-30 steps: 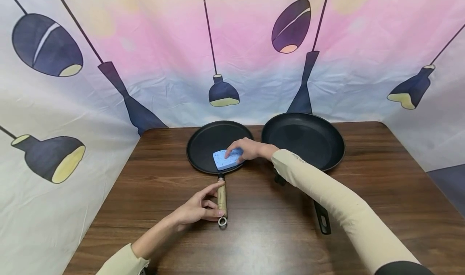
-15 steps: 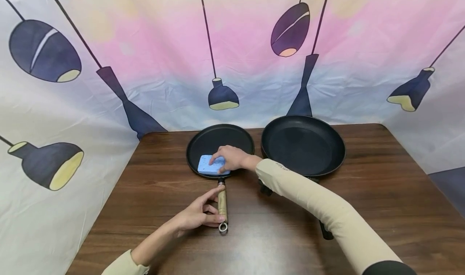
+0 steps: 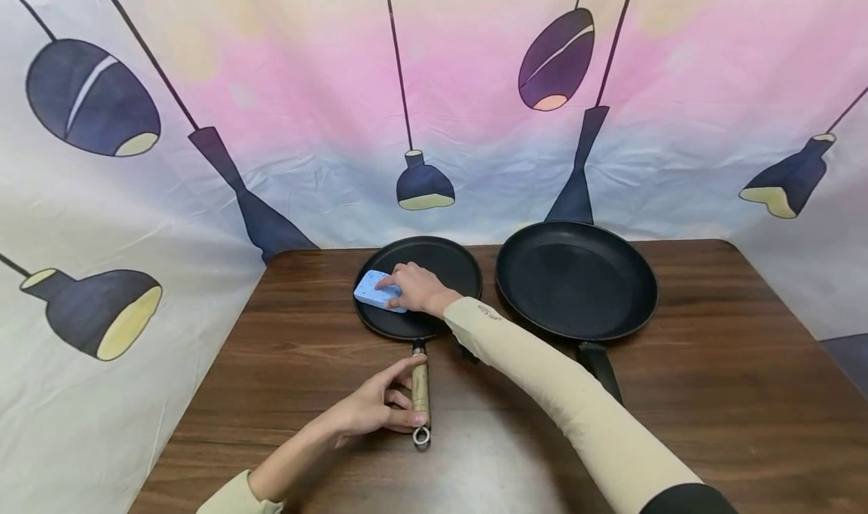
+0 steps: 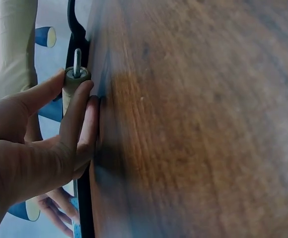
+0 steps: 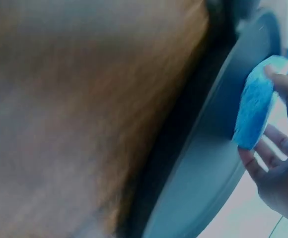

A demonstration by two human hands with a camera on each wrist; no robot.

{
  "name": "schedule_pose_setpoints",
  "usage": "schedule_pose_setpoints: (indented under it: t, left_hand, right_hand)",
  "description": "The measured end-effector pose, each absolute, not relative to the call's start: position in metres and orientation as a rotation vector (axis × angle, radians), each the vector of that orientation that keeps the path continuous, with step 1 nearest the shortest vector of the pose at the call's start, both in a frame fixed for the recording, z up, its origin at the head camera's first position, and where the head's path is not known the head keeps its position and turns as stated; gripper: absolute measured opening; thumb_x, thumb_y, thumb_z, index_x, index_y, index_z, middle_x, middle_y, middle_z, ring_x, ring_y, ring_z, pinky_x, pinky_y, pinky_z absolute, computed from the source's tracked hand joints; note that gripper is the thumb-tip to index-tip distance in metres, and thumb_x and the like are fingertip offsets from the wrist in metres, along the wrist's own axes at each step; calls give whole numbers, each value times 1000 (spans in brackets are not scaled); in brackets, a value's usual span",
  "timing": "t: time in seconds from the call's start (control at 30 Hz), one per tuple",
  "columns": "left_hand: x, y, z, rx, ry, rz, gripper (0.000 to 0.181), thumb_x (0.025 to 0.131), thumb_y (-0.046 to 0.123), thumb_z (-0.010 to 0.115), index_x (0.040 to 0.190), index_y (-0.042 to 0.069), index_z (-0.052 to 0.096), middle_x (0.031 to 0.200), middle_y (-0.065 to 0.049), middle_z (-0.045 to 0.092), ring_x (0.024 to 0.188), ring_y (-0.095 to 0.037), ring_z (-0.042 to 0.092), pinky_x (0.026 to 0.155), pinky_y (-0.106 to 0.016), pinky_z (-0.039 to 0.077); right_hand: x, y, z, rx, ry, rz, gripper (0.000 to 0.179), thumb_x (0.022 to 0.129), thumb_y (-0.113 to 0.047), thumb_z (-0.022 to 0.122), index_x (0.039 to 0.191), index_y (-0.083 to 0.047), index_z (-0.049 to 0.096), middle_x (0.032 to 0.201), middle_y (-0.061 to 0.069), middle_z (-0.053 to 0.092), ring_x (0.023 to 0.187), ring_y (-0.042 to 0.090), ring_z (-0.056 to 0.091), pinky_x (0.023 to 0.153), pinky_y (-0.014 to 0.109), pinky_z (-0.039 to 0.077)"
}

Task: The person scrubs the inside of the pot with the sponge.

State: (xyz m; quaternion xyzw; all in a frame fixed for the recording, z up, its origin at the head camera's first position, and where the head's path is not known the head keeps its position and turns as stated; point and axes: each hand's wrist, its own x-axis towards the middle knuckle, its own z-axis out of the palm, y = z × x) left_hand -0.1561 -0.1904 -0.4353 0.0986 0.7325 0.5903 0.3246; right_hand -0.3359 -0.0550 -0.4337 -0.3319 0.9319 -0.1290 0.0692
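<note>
A flat black pan (image 3: 447, 261) lies at the back of the table, its wooden handle (image 3: 420, 393) pointing toward me. My left hand (image 3: 373, 405) holds that handle from the left side, thumb and fingers along it; in the left wrist view the fingers (image 4: 74, 114) sit around the handle's ringed end. My right hand (image 3: 417, 288) grips a light blue sponge (image 3: 373, 292) against the left part of the pan's cooking surface. The right wrist view shows the sponge (image 5: 255, 104) between thumb and fingers, its lower edge at the pan (image 5: 198, 163).
A larger, deeper black frying pan (image 3: 576, 280) stands to the right, its dark handle (image 3: 600, 367) partly behind my right sleeve (image 3: 542, 378). The wooden table (image 3: 732, 393) ends at a printed cloth backdrop (image 3: 325, 122) with lamp pictures.
The right hand has carried the sponge leftward over the flat pan, first toward the front rim, then slightly back to the left side. The left hand stays on the handle.
</note>
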Motion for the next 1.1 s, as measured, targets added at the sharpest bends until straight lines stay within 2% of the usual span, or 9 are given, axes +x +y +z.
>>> schedule_pose_setpoints:
  t: [0.1,0.2,0.3,0.5,0.77,1.1]
  left_hand:
    - [-157,-190,-434,269,1930,1544,94,85,3,82,161,10,28,114,-15,55,93,-15,62,77,-27,60]
    - [-154,-189,-434,243,1884,1572,94,85,-1,80,162,12,26,108,-13,57,87,-14,64,78,-30,62]
    - [-152,-188,-434,213,1830,1604,96,86,-4,78,163,13,23,108,-14,55,83,-13,66,80,-33,63]
    - [-150,-188,-436,187,1827,1613,96,86,-4,79,163,14,24,108,-14,54,82,-13,67,80,-31,63]
    - [-155,-187,-434,220,1836,1608,95,87,-2,79,163,15,24,108,-14,53,83,-13,67,83,-36,63]
    - [-150,-189,-431,217,1869,1589,95,88,-3,77,163,14,21,112,-17,51,85,-14,67,86,-38,63]
  right_hand:
    - [-346,-56,-435,-994,2817,-373,45,98,-39,69,142,-33,61,136,3,59,119,23,54,99,37,51]
    - [-354,-57,-437,-960,2858,-359,46,98,-40,67,143,-33,60,137,3,60,121,24,54,101,38,51]
    - [-360,-57,-439,-876,2925,-343,46,100,-41,65,145,-33,59,139,3,60,123,25,55,103,40,51]
    - [-367,-52,-439,-704,3029,-291,47,103,-41,60,148,-29,55,140,8,60,125,29,55,105,44,51]
    - [-380,-12,-431,-426,3075,-248,45,100,-38,66,144,-26,58,137,13,62,125,33,56,107,49,48]
    - [-374,15,-415,-474,2922,-281,47,96,-30,74,139,-19,59,134,17,63,119,37,58,99,49,53]
